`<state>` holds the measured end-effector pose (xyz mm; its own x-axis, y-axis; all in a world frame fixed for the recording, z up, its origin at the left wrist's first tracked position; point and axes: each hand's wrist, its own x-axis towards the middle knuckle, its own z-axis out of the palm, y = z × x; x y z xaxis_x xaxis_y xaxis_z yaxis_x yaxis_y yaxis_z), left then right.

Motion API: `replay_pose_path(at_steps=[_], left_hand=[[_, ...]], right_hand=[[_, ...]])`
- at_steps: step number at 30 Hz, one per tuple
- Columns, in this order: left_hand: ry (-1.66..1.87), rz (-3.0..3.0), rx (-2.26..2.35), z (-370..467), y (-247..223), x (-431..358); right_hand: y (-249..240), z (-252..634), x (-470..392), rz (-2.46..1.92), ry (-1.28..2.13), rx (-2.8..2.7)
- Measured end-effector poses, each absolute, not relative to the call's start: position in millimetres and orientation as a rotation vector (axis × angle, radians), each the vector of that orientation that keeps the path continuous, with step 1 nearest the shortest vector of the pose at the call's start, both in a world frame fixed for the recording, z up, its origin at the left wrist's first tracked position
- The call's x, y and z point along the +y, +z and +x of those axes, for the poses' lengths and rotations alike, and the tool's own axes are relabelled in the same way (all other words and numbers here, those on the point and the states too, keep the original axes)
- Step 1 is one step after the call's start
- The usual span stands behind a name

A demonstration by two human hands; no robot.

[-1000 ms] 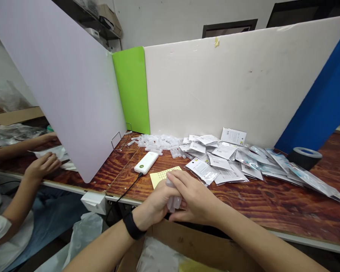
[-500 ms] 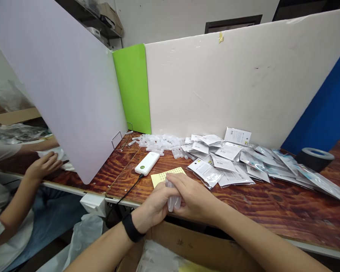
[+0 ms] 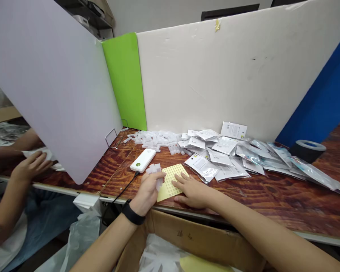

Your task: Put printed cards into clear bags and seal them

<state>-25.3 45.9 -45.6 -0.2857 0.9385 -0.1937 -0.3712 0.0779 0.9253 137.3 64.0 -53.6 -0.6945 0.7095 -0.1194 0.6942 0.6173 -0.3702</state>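
Note:
My left hand (image 3: pixel 149 189), with a black band at the wrist, is closed around several small translucent plastic tubes (image 3: pixel 155 170). Its fingertips are at the left edge of a yellow sheet of small round stickers (image 3: pixel 170 187), which lies at the table's front edge. Fingers spread, my right hand (image 3: pixel 194 191) rests flat on the right part of that sheet and holds nothing. Further back is a pile of loose tubes of the same look (image 3: pixel 155 139).
Left of the sheet lies a white power bank (image 3: pixel 143 160) with a black cable. Flat clear packets with printed cards (image 3: pixel 223 166) and a black tape roll (image 3: pixel 307 150) are to the right. Below stands an open cardboard box (image 3: pixel 204 243). Another person's hand (image 3: pixel 31 166) works beyond the left divider (image 3: pixel 73 113).
My hands were together around the tubes and have come apart. The left hand has moved left with the tubes; the right has lowered flat onto the sticker sheet. The view has shifted slightly.

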Motion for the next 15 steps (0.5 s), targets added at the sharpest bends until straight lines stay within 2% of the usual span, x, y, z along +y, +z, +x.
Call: replay_pose_path(at_steps=[6, 15], left_hand=[[1.442, 0.816, 1.344, -23.6, -49.1, 43.2], [1.282, 0.882, 1.519, -33.7, -54.1, 48.5]], right_hand=[[-46.0, 138.5, 51.2, -1.415, 0.559, -2.827], [-44.3, 130.8, 49.9, -1.359, 0.557, -2.958]])
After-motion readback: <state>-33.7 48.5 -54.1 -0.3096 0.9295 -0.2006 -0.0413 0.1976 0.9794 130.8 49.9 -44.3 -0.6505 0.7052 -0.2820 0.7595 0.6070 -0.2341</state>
